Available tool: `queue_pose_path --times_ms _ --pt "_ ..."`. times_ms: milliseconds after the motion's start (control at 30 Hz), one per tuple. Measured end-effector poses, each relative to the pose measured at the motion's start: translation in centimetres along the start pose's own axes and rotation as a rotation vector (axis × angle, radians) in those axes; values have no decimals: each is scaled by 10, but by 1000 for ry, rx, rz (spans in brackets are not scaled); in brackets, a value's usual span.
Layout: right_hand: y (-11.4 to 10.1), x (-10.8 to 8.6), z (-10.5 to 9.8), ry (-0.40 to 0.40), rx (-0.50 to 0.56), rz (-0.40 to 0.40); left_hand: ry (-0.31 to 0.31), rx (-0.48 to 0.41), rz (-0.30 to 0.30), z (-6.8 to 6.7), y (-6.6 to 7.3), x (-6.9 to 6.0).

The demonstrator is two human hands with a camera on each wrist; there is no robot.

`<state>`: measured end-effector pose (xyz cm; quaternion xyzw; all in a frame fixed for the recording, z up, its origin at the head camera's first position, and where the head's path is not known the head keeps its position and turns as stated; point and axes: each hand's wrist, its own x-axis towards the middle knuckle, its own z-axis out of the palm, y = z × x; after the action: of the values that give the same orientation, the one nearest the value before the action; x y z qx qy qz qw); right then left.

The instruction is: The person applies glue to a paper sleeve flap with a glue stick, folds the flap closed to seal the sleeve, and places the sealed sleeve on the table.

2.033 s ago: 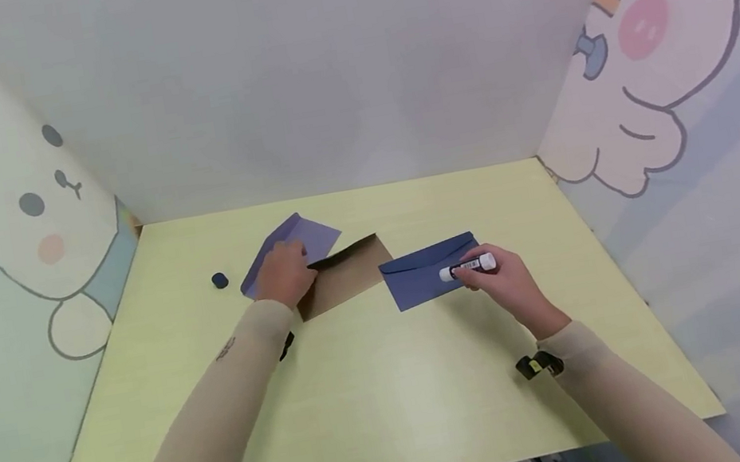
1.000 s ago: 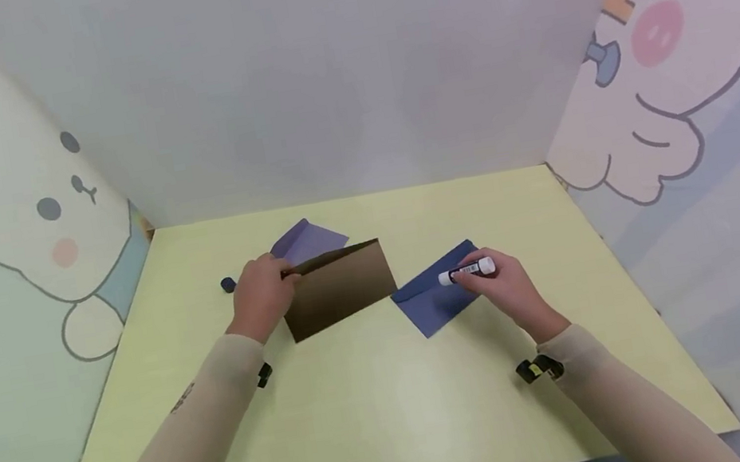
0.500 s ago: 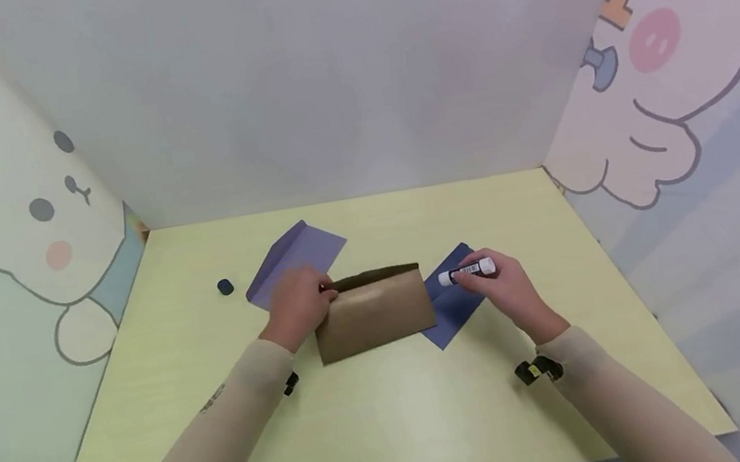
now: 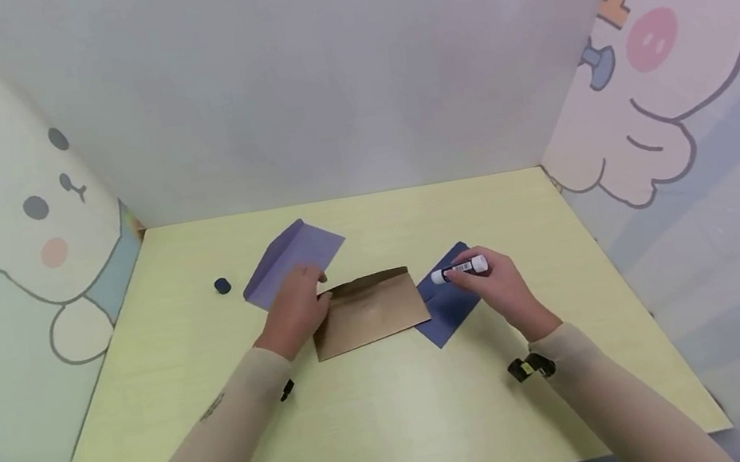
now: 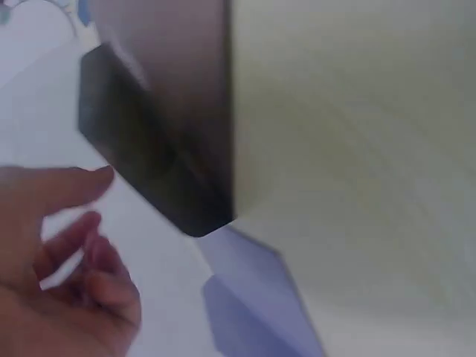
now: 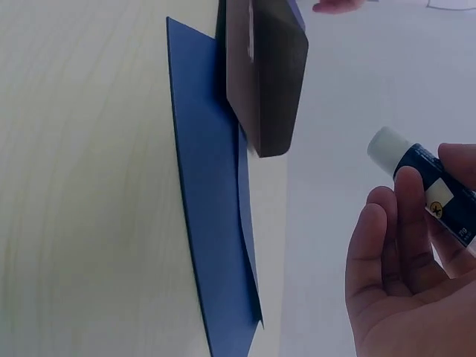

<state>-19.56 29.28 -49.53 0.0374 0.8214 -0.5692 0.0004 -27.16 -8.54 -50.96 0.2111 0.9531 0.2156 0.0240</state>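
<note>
A brown envelope (image 4: 370, 313) lies at the middle of the table, its flap raised along the far edge. At its left end is my left hand (image 4: 292, 313); in the left wrist view, the thumb and loosely bent fingers (image 5: 111, 286) hold nothing and stand apart from the flap. My right hand (image 4: 509, 294) pinches a glue stick (image 4: 459, 269) with a white end, held above a dark blue envelope (image 4: 451, 307). The brown envelope overlaps the blue one's left part. Behind my left hand lies a purple envelope (image 4: 300, 250) with its flap spread, partly hidden by the hand.
A small dark cap (image 4: 222, 286) lies on the left of the pale yellow table (image 4: 401, 428). Walls with cartoon animals stand at both sides, and a plain grey wall (image 4: 315, 70) rises behind the table.
My left hand brought the brown envelope right and nearer, onto the blue one, then let go. The blue envelope turned and shifted nearer. The right hand kept the glue stick almost in place.
</note>
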Motion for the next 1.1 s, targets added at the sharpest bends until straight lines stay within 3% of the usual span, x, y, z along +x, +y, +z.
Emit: queue_pose_path --times_ms 133,200,367,600,833,1100 --pt "-8 8 17 -47 -28 -13 -82 166 245 2 2 -19" --pt "-15 17 33 -88 -45 -29 -138 230 293 5 2 -28" --pt "-29 42 83 -190 -123 -68 -185 230 213 13 4 -42" --pt "-36 60 134 -292 -391 -168 -185 217 181 18 11 -46" --pt "-38 63 152 -307 -619 -232 -159 222 189 22 15 -47" --pt "-37 62 161 -325 -750 -304 -160 190 164 21 17 -52"
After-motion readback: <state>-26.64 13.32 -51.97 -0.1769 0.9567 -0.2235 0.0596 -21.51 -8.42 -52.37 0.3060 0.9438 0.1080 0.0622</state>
